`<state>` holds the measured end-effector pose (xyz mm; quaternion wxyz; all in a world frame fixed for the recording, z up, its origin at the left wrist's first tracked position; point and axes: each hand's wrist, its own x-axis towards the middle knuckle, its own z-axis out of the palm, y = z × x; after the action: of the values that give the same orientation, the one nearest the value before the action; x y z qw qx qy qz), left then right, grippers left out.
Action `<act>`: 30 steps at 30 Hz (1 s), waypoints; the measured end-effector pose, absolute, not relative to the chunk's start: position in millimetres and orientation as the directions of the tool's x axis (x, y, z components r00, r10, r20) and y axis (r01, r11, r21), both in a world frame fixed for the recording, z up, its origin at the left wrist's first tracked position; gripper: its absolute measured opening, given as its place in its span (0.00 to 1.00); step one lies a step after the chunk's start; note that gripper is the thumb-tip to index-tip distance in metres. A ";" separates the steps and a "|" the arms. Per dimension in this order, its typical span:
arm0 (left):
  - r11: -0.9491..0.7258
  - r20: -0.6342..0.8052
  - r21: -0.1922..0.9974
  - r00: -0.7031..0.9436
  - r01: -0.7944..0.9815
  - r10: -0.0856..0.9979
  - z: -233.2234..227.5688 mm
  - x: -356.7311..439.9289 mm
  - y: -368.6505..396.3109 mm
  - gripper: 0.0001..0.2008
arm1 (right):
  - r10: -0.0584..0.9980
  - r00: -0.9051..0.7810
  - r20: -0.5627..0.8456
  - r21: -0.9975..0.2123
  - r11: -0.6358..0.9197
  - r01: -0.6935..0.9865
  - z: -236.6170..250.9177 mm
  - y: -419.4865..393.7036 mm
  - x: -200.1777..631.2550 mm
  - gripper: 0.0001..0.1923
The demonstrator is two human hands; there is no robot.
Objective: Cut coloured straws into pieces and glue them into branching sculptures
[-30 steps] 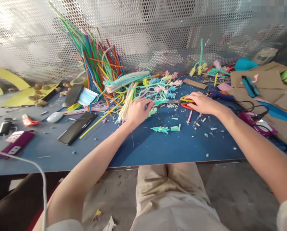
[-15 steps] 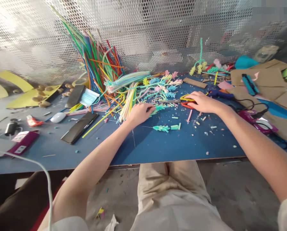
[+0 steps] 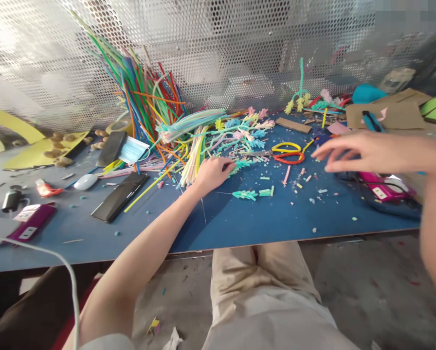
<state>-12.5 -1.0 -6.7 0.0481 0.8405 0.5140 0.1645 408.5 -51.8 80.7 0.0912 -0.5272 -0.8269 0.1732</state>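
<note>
My left hand point(image 3: 215, 174) rests on the blue tabletop with its fingers curled down. Its fingertips meet a mint-green pipe-cleaner sprig point(image 3: 243, 164), but what they grip, if anything, is hidden. To its left lies a bundle of pale and yellow pipe cleaners point(image 3: 195, 158). My right hand point(image 3: 353, 153) hovers over the right side, empty, its fingers stretched apart. Left of those fingers lie scissors point(image 3: 290, 156) with yellow and red handles. Nearer me are a mint leafy piece point(image 3: 245, 195) and short mint cuttings point(image 3: 266, 192).
Tall coloured pipe cleaners point(image 3: 141, 92) lean against a perforated metal screen point(image 3: 240, 53). A phone point(image 3: 119, 197), mouse point(image 3: 85, 182) and face mask point(image 3: 133, 149) lie left. Cardboard point(image 3: 393, 116) and a magenta power strip point(image 3: 384, 188) with cables lie right. Cut scraps litter the table.
My right hand has let go of the scissors and moved to the right, above the table. The scissors stay on the tabletop. My left hand has kept its place.
</note>
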 end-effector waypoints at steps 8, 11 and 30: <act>-0.478 0.236 0.256 0.425 0.840 0.874 -8.5 -8.9 -3.8 0.15 | 0.885 -0.367 -0.288 -0.452 0.213 0.866 14.4 -137.4 456.9 0.26; -0.482 0.243 0.252 0.427 0.839 0.871 -8.7 -8.5 -4.4 0.15 | 0.901 -0.376 -0.216 -0.434 0.257 0.864 -6.3 -146.5 455.6 0.21; -0.484 0.257 0.260 0.423 0.836 0.869 -6.5 -6.6 -5.2 0.14 | 0.889 -0.429 0.160 -0.482 0.450 0.752 -22.5 -137.1 397.7 0.10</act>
<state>-6.6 -5.2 -6.5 0.0460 0.8423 0.5059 0.1803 397.7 -137.1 -22.5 0.1994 -0.4958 -0.8277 0.1716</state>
